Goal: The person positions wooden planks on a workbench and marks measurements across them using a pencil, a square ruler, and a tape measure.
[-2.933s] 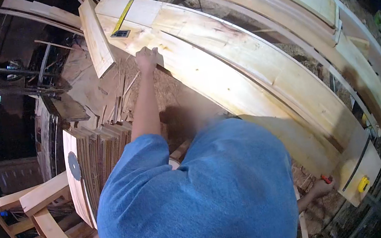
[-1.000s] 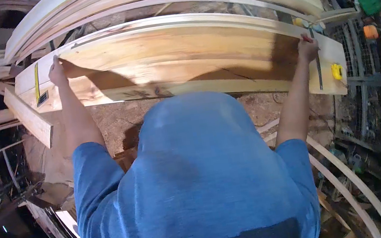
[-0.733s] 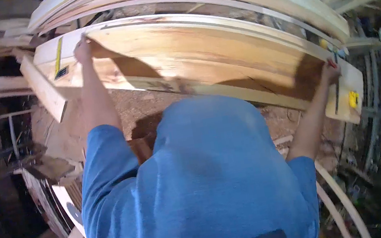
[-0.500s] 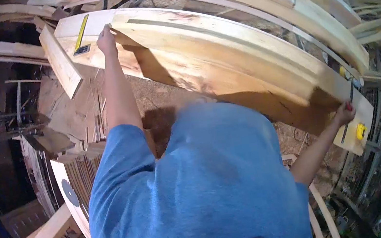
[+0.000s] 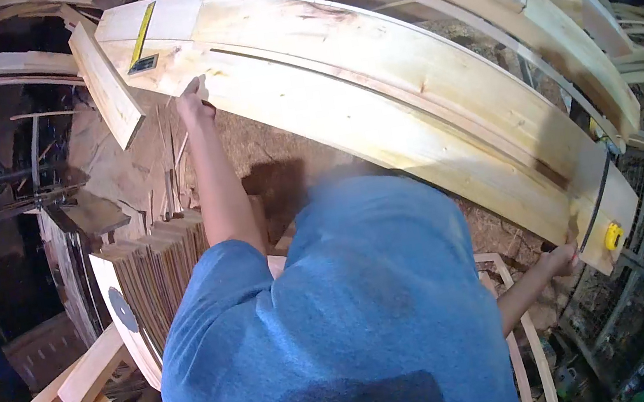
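Observation:
A long pale narrow plank [image 5: 342, 111] lies flat over a wider board [image 5: 400, 56], running from upper left to lower right. My left hand [image 5: 195, 105] is closed at the plank's near edge, towards its left end. Low on the right, my right hand [image 5: 564, 258] is closed beside the plank's other end; a small dark thing shows at its fingers, too small to name. A thin black strip [image 5: 598, 201] crosses the pale end piece next to that hand, with a yellow tape measure [image 5: 613, 236] nearby. The yellow-bladed square [image 5: 142, 45] rests on the board's left end.
Long curved timbers [image 5: 511, 15] stretch along the far side. A short board [image 5: 105, 88] slants at the left. Stacked thin boards [image 5: 161, 266] with a round grey disc [image 5: 123, 310] stand lower left, near a wooden frame [image 5: 100, 384]. Metal grating [image 5: 643, 286] lies at the right.
The plank's face, tilted and shaded before, now lies flat and bright. Both hands have moved from its far edge down to the near side. The view has turned.

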`<state>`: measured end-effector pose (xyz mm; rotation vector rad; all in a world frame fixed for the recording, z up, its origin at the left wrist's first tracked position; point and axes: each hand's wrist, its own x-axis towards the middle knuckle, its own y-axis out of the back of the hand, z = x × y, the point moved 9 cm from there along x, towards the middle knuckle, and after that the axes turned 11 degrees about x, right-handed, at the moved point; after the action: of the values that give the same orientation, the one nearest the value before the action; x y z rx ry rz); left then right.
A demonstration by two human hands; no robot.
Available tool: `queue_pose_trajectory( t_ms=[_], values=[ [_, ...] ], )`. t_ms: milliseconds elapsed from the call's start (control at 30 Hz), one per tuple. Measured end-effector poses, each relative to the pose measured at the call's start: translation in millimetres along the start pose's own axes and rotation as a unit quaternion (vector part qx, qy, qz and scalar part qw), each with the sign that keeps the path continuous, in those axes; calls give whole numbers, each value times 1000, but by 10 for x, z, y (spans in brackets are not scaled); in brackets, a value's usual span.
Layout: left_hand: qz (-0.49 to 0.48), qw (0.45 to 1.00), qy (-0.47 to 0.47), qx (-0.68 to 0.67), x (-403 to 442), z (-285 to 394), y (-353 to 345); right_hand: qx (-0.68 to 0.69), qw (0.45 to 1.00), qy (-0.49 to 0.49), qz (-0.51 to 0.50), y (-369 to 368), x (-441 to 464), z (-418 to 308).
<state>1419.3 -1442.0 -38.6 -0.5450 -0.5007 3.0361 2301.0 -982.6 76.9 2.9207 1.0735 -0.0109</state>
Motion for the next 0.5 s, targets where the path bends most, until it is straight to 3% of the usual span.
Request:
queue_pose_trajectory(
  t_ms=[100,200,233,367,500],
  values=[
    [-1,1000,-2,-3,125,-124,118,-37,999,34,-7,39,242,230],
    [61,998,-10,9,-190,-30,28,-104,989,101,-17,66,567,467],
    [58,998,23,-27,-170,-113,61,-125,984,129,-20,91,663,523],
    [22,1000,11,-3,-101,-192,114,-176,946,268,-35,178,1007,766],
    [3,1000,6,-26,-101,-211,59,-285,931,223,-53,13,485,404]
  ],
)
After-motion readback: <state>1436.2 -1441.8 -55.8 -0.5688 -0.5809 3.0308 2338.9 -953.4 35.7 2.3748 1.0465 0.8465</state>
